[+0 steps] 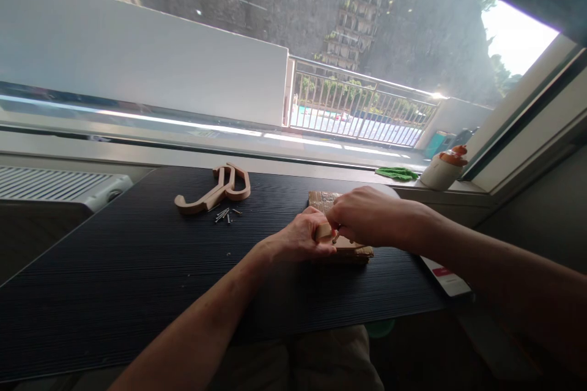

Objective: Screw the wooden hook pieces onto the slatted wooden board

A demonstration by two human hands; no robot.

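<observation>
Right, left hand (300,238) is curled closed around a small pale block (323,231), pressing it onto the board (348,252). The right hand (367,217) sits over it from the right, fingertips pinched on a thin dark pin (336,236) at the block's edge, maybe a nail, too small to be sure. The hands touch, mid-table (137,269), slightly right. For my money, this wants the left grip low and firm so the block can't twist, the pin held square to the wood, and the left thumb well clear of its tip. The block looks like light, bare wood, smooth and rounded at the end, mostly hidden by fingers. The board beneath is tan and flat, its far end poking out past the knuckles. Further left and far, two curved wooden hooks (215,190) lie with loose nails (224,214) just beside them. Off right there's a phone (447,278) at the table edge. On the sill are a green cloth (397,173) and a white jar (441,171).
</observation>
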